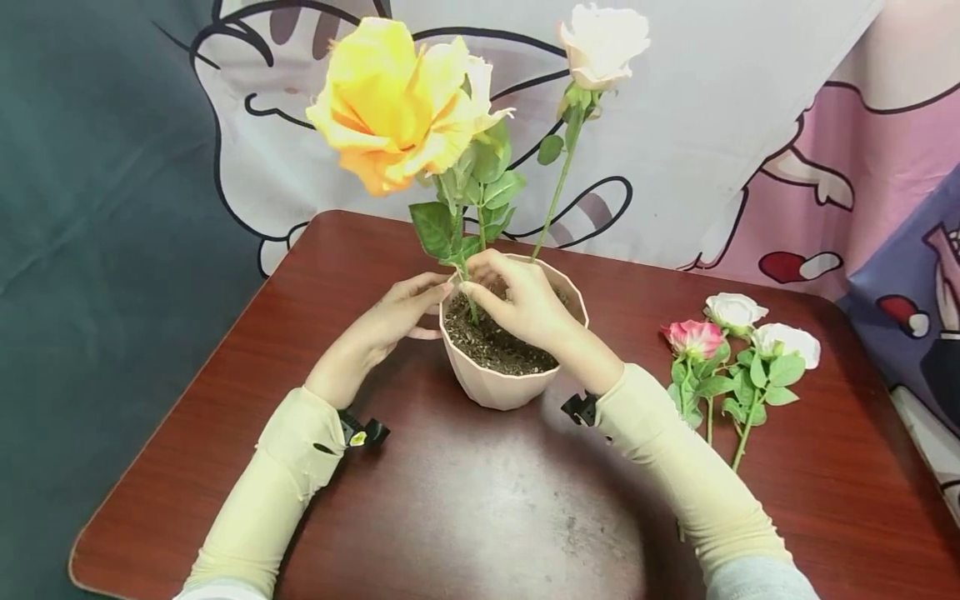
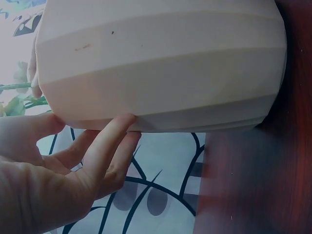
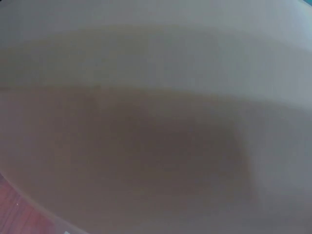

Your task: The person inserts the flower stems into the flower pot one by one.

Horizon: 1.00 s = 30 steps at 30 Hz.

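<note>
A faceted pale pink flower pot [image 1: 495, 385] filled with dark soil [image 1: 491, 342] stands on the table. In it are a large yellow rose [image 1: 397, 104], a pale rose partly hidden behind it, and a white rose [image 1: 602, 46] on a tall stem. My right hand [image 1: 525, 304] reaches over the pot and pinches the yellow rose's stem low down, near the soil. At the pot's left side is my left hand [image 1: 386, 321]; in the left wrist view its fingers [image 2: 109, 144] rest fairly straight against the outer wall, thumb by the rim. Pot wall fills the right wrist view.
On the right of the brown table [image 1: 480, 500] lie a pink rose [image 1: 693, 339] and two white roses [image 1: 787, 342] with leafy stems, beside my right forearm. A curtain with cartoon prints [image 1: 712, 125] hangs behind the table's back edge.
</note>
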Motion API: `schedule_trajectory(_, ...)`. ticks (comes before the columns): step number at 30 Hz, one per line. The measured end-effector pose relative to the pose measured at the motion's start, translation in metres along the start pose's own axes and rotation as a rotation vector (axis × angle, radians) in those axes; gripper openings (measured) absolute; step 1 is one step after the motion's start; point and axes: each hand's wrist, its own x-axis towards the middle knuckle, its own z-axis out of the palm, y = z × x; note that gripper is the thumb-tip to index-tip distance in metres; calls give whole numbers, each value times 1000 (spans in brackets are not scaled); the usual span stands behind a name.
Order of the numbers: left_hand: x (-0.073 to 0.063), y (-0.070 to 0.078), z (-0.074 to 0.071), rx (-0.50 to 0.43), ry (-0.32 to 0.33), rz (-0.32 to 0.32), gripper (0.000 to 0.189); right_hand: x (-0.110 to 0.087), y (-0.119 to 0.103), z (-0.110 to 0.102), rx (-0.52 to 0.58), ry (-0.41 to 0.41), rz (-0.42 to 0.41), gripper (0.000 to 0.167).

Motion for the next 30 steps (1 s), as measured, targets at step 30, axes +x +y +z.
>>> schedule_trajectory(30,-2,-1,0,24,-7,4,41,-60,-5,-30,-458,251,58,56)
